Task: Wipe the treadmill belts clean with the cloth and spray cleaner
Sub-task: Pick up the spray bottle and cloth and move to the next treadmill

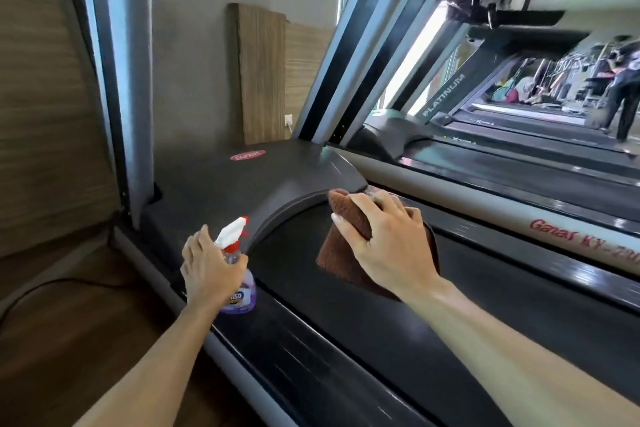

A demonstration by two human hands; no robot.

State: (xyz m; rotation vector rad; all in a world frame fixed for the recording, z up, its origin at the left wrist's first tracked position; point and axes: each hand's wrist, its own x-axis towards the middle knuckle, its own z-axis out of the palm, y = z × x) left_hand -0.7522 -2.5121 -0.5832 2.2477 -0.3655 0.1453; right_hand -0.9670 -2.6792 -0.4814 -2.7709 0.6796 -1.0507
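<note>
- Two hands work at the front end of the nearest treadmill, and I go through them from left to right.
- At the far left a wooden wall panel and a grey upright post stand beside the machine.
- The left hand is curled around the neck of the spray bottle, which stands upright on the left edge of the deck with its white and red nozzle pointing up and to the right.
- The black belt runs between the two arms and looks shiny in places.
- The right hand presses the brown cloth with the fingers bent over its bunched top edge, at the front of the belt, just beside the curved motor cover.
- Further right I see the side rail with red letters, and then more treadmills well apart from the hands.
- I think the bottle can tip or slide off the narrow edge if the left hand lets go carelessly.
- The cloth is folded unevenly, so a loose corner may drag under the cover lip, and some strips of belt may stay unwiped.
</note>
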